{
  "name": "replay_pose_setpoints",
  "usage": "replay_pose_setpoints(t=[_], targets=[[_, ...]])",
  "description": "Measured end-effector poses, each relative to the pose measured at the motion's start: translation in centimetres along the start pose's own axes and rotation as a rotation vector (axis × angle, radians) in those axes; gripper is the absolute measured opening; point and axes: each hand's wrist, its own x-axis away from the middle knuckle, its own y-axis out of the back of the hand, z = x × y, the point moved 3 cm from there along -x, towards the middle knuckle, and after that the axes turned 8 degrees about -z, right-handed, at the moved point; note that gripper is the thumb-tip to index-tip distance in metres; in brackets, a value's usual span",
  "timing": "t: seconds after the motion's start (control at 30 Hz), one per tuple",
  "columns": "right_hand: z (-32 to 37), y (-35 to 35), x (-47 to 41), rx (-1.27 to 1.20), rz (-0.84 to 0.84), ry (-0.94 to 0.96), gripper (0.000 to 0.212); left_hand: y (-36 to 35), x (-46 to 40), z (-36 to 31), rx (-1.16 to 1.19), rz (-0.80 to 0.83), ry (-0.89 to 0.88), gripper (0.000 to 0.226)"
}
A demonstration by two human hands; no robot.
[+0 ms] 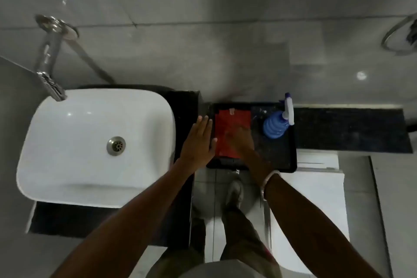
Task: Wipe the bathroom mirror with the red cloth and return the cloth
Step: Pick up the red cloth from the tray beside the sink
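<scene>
The red cloth point(228, 128) lies folded flat in the left half of a black tray point(279, 162) on the dark counter. My right hand point(240, 139) rests on the cloth with its fingers spread; it is motion-blurred, and I cannot tell whether it grips the fabric. My left hand point(199, 140) lies flat and open on the tray's left edge, fingers together and pointing away from me. No mirror shows; only grey wall tiles appear above the counter.
A blue spray bottle point(276, 125) stands in the tray's right half. A white basin point(94, 144) with a chrome tap point(50, 70) sits to the left. A dark counter strip point(352, 128) runs right. A chrome towel ring point(400, 36) hangs at the far right.
</scene>
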Motion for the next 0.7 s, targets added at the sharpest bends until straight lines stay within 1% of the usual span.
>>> replay_pose_setpoints(t=[0.03, 0.13, 0.17, 0.2, 0.27, 0.37, 0.43, 0.47, 0.53, 0.6, 0.63, 0.67, 0.7], targets=[[-0.2, -1.6, -0.9, 0.058, 0.019, -0.014, 0.056, -1.2, -0.3, 0.2, -0.012, 0.006, 0.019, 0.066], [0.0, -5.5, -1.9, 0.224, 0.106, -0.102, 0.094, -2.5, -0.5, 0.7, -0.008, -0.016, 0.035, 0.061], [0.0, -6.7, -2.1, 0.265, 0.113, -0.116, 0.102, -2.8, -0.6, 0.8, 0.008, -0.013, 0.029, 0.06], [-0.2, -7.8, -2.3, 0.304, 0.11, -0.123, 0.105, -3.2, -0.6, 0.9, 0.033, -0.006, 0.031, 0.06], [-0.3, -8.6, -2.5, 0.351, 0.06, -0.118, 0.102, -3.1, -1.0, 1.2, 0.072, -0.024, 0.033, 0.059], [0.2, -8.4, -2.5, 0.414, 0.086, -0.119, 0.097, -2.8, -1.0, 1.1, 0.149, -0.016, 0.058, 0.059], [0.3, -7.3, -2.8, 0.375, 0.111, -0.143, 0.094, -2.2, -1.0, 0.7, 0.272, -0.007, 0.126, 0.059], [0.5, -6.2, -3.1, 0.319, 0.117, -0.146, 0.089, -1.6, -1.1, 0.7, 0.357, 0.004, 0.187, 0.058], [0.8, -3.3, -3.4, 0.092, 0.157, -0.173, 0.074, -0.2, -1.3, 0.5, 0.572, 0.008, 0.304, 0.054], [1.9, -0.1, -2.4, -0.261, 0.201, -0.271, 0.045, 1.3, -1.0, 0.3, 0.753, -0.033, 0.405, 0.048], [2.7, 1.3, -1.6, -0.457, 0.214, -0.333, 0.038, 2.3, -0.9, 0.3, 0.834, -0.054, 0.46, 0.045], [3.8, 2.8, -0.6, -0.57, 0.219, -0.348, 0.037, 3.3, -0.7, 0.4, 0.909, -0.087, 0.514, 0.043], [5.5, 4.3, 0.5, -0.603, 0.226, -0.306, 0.039, 4.5, -0.5, 0.5, 0.977, -0.134, 0.557, 0.042]])
